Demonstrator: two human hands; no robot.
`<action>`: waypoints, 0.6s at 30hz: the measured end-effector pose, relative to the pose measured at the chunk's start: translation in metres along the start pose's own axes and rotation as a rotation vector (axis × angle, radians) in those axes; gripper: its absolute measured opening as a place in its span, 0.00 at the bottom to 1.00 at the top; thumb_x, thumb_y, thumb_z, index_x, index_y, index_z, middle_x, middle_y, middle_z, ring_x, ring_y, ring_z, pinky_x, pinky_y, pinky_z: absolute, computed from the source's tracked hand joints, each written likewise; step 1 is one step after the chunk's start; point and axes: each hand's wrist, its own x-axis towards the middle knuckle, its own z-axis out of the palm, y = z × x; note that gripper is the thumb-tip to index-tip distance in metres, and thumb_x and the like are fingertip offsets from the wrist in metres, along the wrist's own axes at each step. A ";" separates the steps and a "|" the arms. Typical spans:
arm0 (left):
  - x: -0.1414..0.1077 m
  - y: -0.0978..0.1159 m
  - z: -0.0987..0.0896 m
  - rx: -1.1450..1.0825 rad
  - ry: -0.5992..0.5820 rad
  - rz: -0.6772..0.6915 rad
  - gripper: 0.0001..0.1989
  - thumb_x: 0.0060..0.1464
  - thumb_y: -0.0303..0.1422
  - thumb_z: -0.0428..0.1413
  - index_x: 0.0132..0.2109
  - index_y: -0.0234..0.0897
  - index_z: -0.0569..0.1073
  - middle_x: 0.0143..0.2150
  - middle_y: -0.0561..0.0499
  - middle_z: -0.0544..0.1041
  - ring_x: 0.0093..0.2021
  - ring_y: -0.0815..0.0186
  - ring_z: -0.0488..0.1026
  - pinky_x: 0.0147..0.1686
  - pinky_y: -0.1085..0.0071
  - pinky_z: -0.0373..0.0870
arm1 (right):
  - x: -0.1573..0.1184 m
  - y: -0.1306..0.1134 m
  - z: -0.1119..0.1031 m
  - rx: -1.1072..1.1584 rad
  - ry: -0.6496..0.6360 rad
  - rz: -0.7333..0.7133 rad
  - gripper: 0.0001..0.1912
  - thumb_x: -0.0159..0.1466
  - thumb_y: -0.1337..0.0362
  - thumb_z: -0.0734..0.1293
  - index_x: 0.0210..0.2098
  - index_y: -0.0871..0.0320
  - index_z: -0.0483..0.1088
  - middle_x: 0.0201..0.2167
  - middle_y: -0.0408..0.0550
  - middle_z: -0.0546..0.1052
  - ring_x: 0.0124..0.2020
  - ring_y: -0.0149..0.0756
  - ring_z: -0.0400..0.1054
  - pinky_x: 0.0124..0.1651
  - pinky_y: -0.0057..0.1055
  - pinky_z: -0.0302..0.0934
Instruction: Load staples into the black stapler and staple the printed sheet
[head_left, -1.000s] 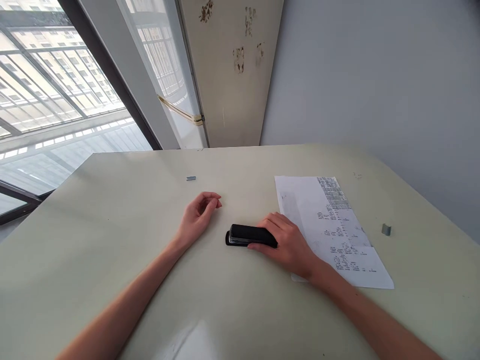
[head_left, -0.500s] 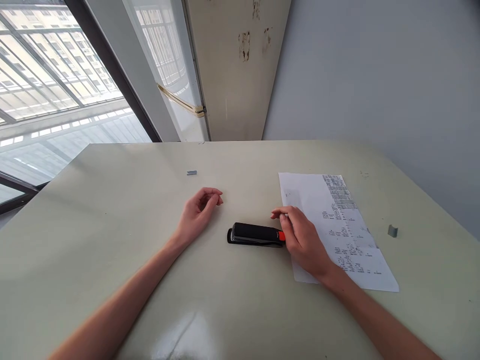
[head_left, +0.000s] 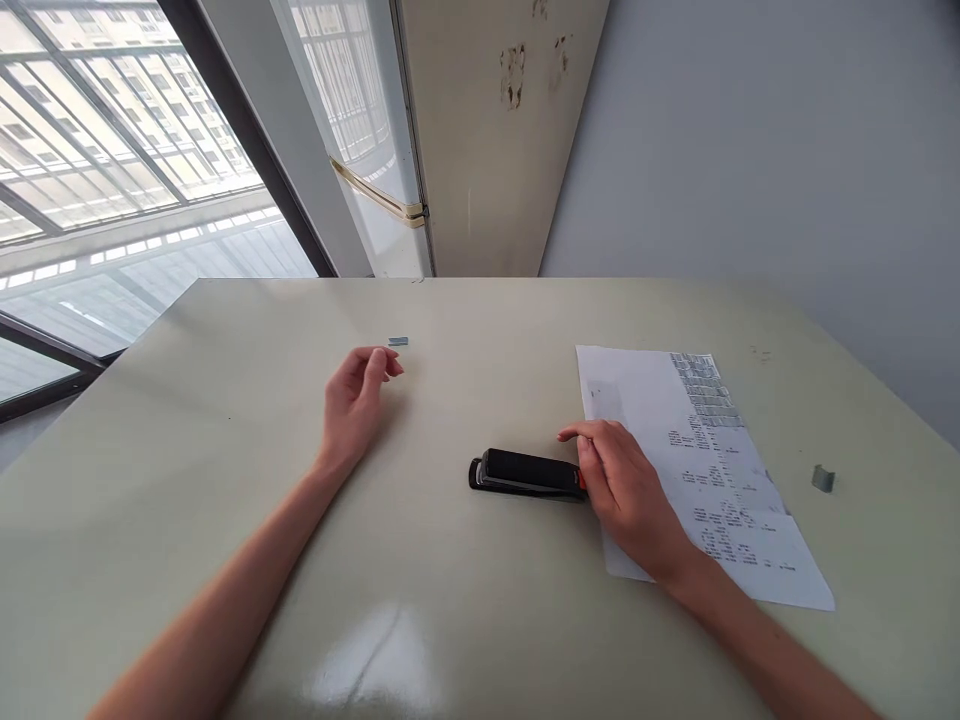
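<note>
Stapler (head_left: pixel 531 474): black, lying around the middle of the pale table (head_left: pixel 465 610), well in from the far edge; base plate jutting out toward the left edge, red part (head_left: pixel 582 480) showing at the opposite end.
Right hand (head_left: pixel 626 490): poised over the left margin of the paper, thumb at the stapler's red end, index finger stretched out above; cannot tell whether pressing or merely resting there, nor how firm any grasp.
Left hand (head_left: pixel 360 395): curled loosely, thumb near the index finger, well apart from the stapler; cannot tell about anything pinched inside.
Small grey strip (head_left: pixel 398 341): lying just beyond the left fingertips, toward the far edge; cannot tell about contact.
Paper (head_left: pixel 701 450): printed, lying flat toward the right edge, partly under the right hand and forearm.
Curved grey piece (head_left: pixel 823 479): set between the paper and the right edge.
Beyond the far edge: gold handle (head_left: pixel 379 193) on a glossy white door, left of a beige panel with brown marks.
</note>
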 end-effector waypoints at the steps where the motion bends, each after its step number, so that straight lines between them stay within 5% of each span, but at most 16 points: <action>1: 0.002 -0.001 -0.002 -0.014 0.013 -0.012 0.17 0.70 0.47 0.54 0.41 0.39 0.76 0.39 0.48 0.77 0.42 0.62 0.74 0.50 0.65 0.71 | 0.000 0.000 0.000 -0.012 0.007 -0.012 0.13 0.79 0.61 0.54 0.48 0.50 0.70 0.41 0.49 0.78 0.45 0.45 0.74 0.51 0.45 0.66; 14: -0.002 -0.001 0.002 -0.019 -0.117 -0.072 0.23 0.69 0.53 0.53 0.41 0.39 0.78 0.38 0.48 0.78 0.40 0.62 0.73 0.49 0.65 0.71 | -0.002 -0.002 0.004 -0.095 0.090 -0.084 0.14 0.79 0.63 0.54 0.45 0.51 0.70 0.36 0.47 0.79 0.46 0.44 0.73 0.54 0.45 0.63; 18: -0.004 0.003 0.001 -0.033 -0.143 -0.076 0.22 0.69 0.53 0.53 0.40 0.39 0.78 0.38 0.48 0.78 0.40 0.63 0.73 0.48 0.66 0.70 | -0.003 -0.002 0.001 -0.043 -0.003 -0.153 0.11 0.78 0.55 0.60 0.48 0.51 0.71 0.42 0.50 0.81 0.45 0.45 0.74 0.51 0.45 0.66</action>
